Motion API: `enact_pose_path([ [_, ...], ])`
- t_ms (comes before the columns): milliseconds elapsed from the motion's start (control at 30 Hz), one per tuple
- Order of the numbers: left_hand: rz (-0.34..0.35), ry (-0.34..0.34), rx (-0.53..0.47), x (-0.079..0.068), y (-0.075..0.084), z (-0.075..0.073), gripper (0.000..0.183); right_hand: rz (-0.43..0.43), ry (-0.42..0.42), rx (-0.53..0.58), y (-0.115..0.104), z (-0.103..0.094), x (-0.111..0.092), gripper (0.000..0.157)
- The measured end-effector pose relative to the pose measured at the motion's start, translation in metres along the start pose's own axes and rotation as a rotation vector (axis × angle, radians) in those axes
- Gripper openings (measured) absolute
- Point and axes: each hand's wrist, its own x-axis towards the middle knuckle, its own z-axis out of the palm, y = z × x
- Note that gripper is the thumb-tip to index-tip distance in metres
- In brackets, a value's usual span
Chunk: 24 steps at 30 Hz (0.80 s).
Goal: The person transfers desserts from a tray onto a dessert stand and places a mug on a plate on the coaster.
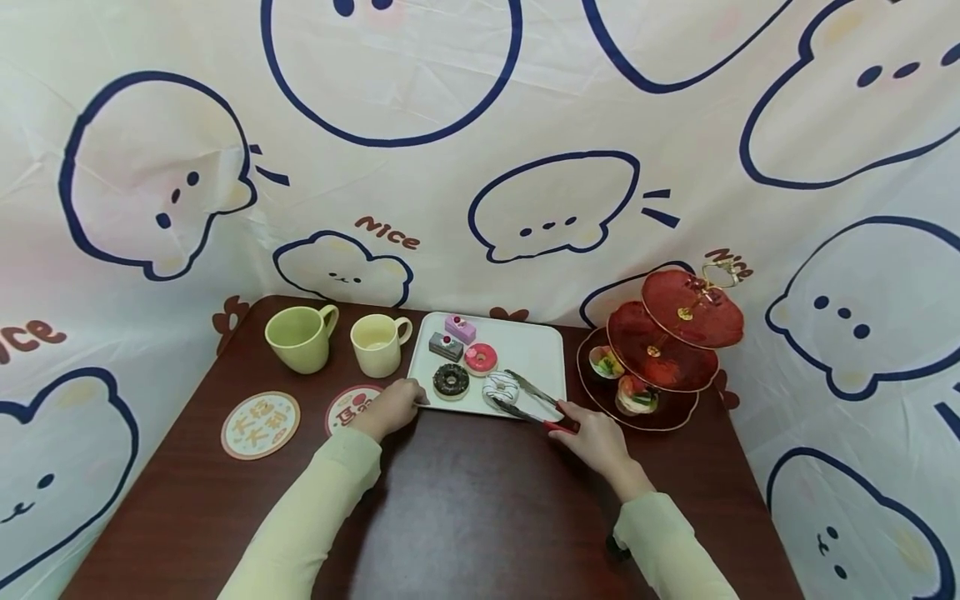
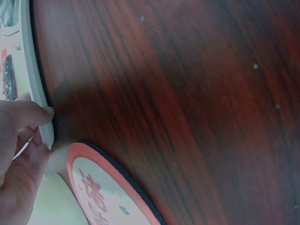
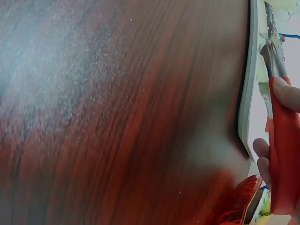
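My left hand pinches the near left corner of a white rectangular tray, thumb over its rim in the left wrist view. Red-handled metal tongs are gripped in my right hand. In the head view the tongs' arms reach over the tray, with their tips on either side of a white donut with dark stripes. Left of it lies a chocolate donut, and behind that a pink donut. A grey cake slice and a purple cake slice sit toward the back.
A three-tier red stand rises at the right, small pastries on its bottom tier. At the left are a green mug, a pale yellow mug, a round coaster and a red-rimmed coaster. A patterned cloth hangs behind the table.
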Motion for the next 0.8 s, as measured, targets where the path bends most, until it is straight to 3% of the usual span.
enact_pose_path([
  [300, -0.024, -0.026, -0.008, 0.000, 0.000, -0.001, 0.025, 0.006, 0.009, -0.002, 0.000, 0.003, -0.001, 0.058],
  [800, 0.005, -0.011, -0.005, 0.001, -0.003, 0.000, 0.024, 0.012, 0.036, -0.011, -0.002, -0.008, -0.003, 0.058],
])
